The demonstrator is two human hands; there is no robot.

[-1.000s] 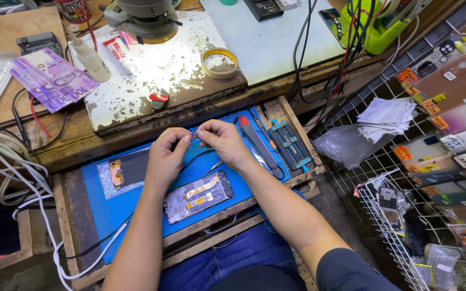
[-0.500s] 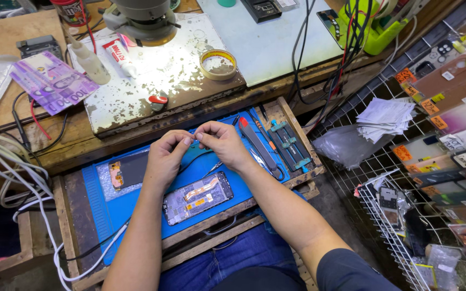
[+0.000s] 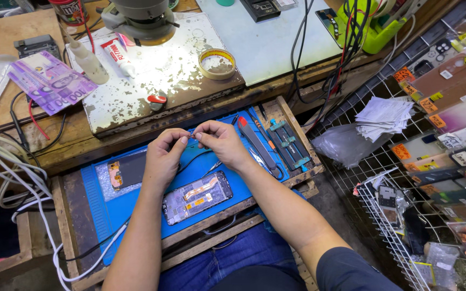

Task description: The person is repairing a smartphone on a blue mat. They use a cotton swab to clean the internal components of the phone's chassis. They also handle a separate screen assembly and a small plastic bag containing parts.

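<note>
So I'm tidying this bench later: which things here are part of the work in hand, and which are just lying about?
In use:
left hand
right hand
small part pinched between them
opened phone
blue mat

Lying about:
tape roll
banknotes
white bottle
paper stack

A worn wooden workbench (image 3: pixel 17 124) is carrying a scratched white metal plate (image 3: pixel 163 81), where a roll of yellow tape (image 3: pixel 217 63), a small squeeze bottle (image 3: pixel 88 60) and a white tube (image 3: pixel 118 55) are lying. Purple banknotes (image 3: pixel 49 83) are resting on the wood. Below, a pulled-out drawer (image 3: pixel 66 215) is holding a blue mat (image 3: pixel 103 205) bearing an opened phone (image 3: pixel 197 197).
</note>
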